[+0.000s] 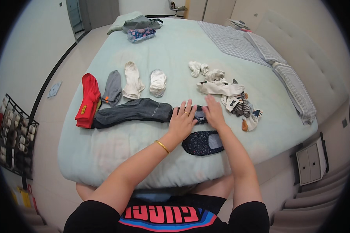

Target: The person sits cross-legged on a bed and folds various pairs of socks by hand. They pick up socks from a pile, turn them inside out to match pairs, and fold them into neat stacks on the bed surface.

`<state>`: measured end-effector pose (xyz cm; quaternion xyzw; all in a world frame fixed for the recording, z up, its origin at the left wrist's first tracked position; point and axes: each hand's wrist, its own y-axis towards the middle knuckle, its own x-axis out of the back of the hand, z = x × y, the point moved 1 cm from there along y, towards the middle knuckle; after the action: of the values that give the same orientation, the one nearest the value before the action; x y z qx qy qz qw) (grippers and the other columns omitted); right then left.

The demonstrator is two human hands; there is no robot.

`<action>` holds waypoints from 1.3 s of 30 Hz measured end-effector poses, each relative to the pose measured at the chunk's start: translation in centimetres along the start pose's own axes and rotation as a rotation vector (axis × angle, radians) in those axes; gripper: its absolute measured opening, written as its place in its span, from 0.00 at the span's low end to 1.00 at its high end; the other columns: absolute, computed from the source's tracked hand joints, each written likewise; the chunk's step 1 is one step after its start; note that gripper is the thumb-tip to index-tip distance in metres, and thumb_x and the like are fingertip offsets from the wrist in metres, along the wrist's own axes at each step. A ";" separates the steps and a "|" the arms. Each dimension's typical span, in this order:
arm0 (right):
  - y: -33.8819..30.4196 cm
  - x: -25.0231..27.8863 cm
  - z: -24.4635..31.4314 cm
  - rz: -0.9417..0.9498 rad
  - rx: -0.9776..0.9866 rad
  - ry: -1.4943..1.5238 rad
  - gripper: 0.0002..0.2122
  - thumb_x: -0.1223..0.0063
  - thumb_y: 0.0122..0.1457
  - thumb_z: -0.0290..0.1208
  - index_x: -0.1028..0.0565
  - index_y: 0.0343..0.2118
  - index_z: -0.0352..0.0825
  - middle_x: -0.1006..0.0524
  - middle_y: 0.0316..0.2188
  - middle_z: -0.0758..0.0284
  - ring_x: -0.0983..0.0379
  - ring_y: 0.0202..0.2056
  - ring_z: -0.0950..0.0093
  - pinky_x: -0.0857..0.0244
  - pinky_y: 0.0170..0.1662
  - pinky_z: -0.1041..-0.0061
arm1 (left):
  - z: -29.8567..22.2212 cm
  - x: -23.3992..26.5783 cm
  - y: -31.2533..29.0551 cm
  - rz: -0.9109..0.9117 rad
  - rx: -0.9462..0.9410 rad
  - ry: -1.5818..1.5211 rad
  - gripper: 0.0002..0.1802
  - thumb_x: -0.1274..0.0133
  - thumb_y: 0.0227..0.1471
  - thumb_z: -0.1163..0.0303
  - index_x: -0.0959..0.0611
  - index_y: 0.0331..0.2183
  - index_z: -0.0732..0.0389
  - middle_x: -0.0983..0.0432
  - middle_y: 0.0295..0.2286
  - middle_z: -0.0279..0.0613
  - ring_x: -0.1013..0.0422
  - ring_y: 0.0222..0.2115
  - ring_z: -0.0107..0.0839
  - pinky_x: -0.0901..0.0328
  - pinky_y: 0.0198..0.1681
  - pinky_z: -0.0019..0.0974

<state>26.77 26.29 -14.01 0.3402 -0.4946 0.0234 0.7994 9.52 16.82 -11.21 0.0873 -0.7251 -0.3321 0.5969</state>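
My left hand (182,119) lies flat with spread fingers on a dark sock (199,117) near the bed's front edge. My right hand (214,113), fingers stretched out, rests at that sock's right end. Both palms cover much of it. A long dark grey sock (136,111) extends leftward from my left hand; whether the two overlap is hidden. Just below the hands sits a dark speckled low-cut sock (198,143) with a grey patch. Beyond, in a row, are red socks (90,99), a grey sock (112,87), white socks (133,80) and a folded white ankle pair (158,82).
A loose heap of mixed socks (235,90) lies to the right on the pale green bed (175,50). Folded fabric (142,34) and a grey bag (138,22) sit at the far left corner. Pillows (293,91) line the right side. A shoe rack (15,136) stands left.
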 end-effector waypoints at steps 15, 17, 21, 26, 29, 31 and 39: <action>-2.3 -3.8 -0.9 0.376 -0.208 0.013 0.29 0.66 0.56 0.50 0.48 0.57 0.39 0.51 0.59 0.61 0.56 0.60 0.67 0.63 0.58 0.62 | 1.1 -3.5 -2.9 0.379 0.213 -0.187 0.28 0.64 0.54 0.53 0.42 0.55 0.50 0.55 0.56 0.48 0.57 0.56 0.50 0.51 0.53 0.52; -1.7 -3.3 -3.0 0.276 -0.357 0.227 0.28 0.61 0.55 0.47 0.44 0.55 0.35 0.46 0.55 0.57 0.48 0.56 0.65 0.54 0.55 0.66 | 1.6 -3.0 -3.2 0.231 0.344 -0.369 0.29 0.63 0.53 0.55 0.43 0.55 0.55 0.56 0.56 0.52 0.54 0.55 0.52 0.48 0.51 0.49; -1.3 -1.1 -3.7 0.190 -0.625 0.282 0.23 0.48 0.50 0.40 0.34 0.44 0.28 0.30 0.39 0.55 0.32 0.39 0.68 0.39 0.41 0.75 | 1.5 -2.9 -3.4 0.024 0.592 -0.467 0.27 0.60 0.52 0.65 0.41 0.50 0.71 0.42 0.48 0.60 0.40 0.45 0.53 0.43 0.47 0.46; -0.8 0.3 -2.7 0.391 -0.889 0.464 0.18 0.40 0.44 0.35 0.28 0.34 0.28 0.26 0.25 0.65 0.32 0.24 0.77 0.41 0.22 0.79 | 1.1 -4.0 -1.1 0.093 0.918 -0.425 0.25 0.50 0.42 0.74 0.37 0.43 0.71 0.33 0.39 0.59 0.37 0.41 0.53 0.42 0.44 0.47; -1.3 1.0 -2.9 0.194 -0.973 1.035 0.10 0.47 0.48 0.25 0.30 0.34 0.31 0.27 0.27 0.66 0.30 0.27 0.74 0.37 0.28 0.74 | 0.9 -1.8 0.2 0.211 0.947 -0.613 0.25 0.47 0.39 0.75 0.35 0.42 0.69 0.31 0.36 0.59 0.34 0.39 0.52 0.40 0.43 0.45; -0.9 3.4 0.3 0.127 -0.966 1.439 0.10 0.51 0.50 0.19 0.33 0.37 0.31 0.27 0.31 0.64 0.28 0.31 0.72 0.32 0.34 0.70 | 1.1 0.3 0.1 0.100 0.910 -0.727 0.26 0.45 0.37 0.76 0.34 0.41 0.67 0.30 0.35 0.56 0.32 0.38 0.46 0.38 0.43 0.40; -8.4 2.3 16.5 0.099 -0.857 1.452 0.16 0.46 0.45 0.18 0.35 0.38 0.32 0.28 0.29 0.68 0.28 0.29 0.78 0.31 0.26 0.79 | 8.2 13.6 -12.2 0.059 0.877 -1.315 0.34 0.52 0.36 0.88 0.36 0.48 0.57 0.34 0.31 0.40 0.34 0.32 0.27 0.37 0.36 0.29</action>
<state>18.34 9.79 -11.89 -0.1142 0.1617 0.0814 0.9768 -5.03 3.46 -7.95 0.0811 -0.9960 0.0168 -0.0346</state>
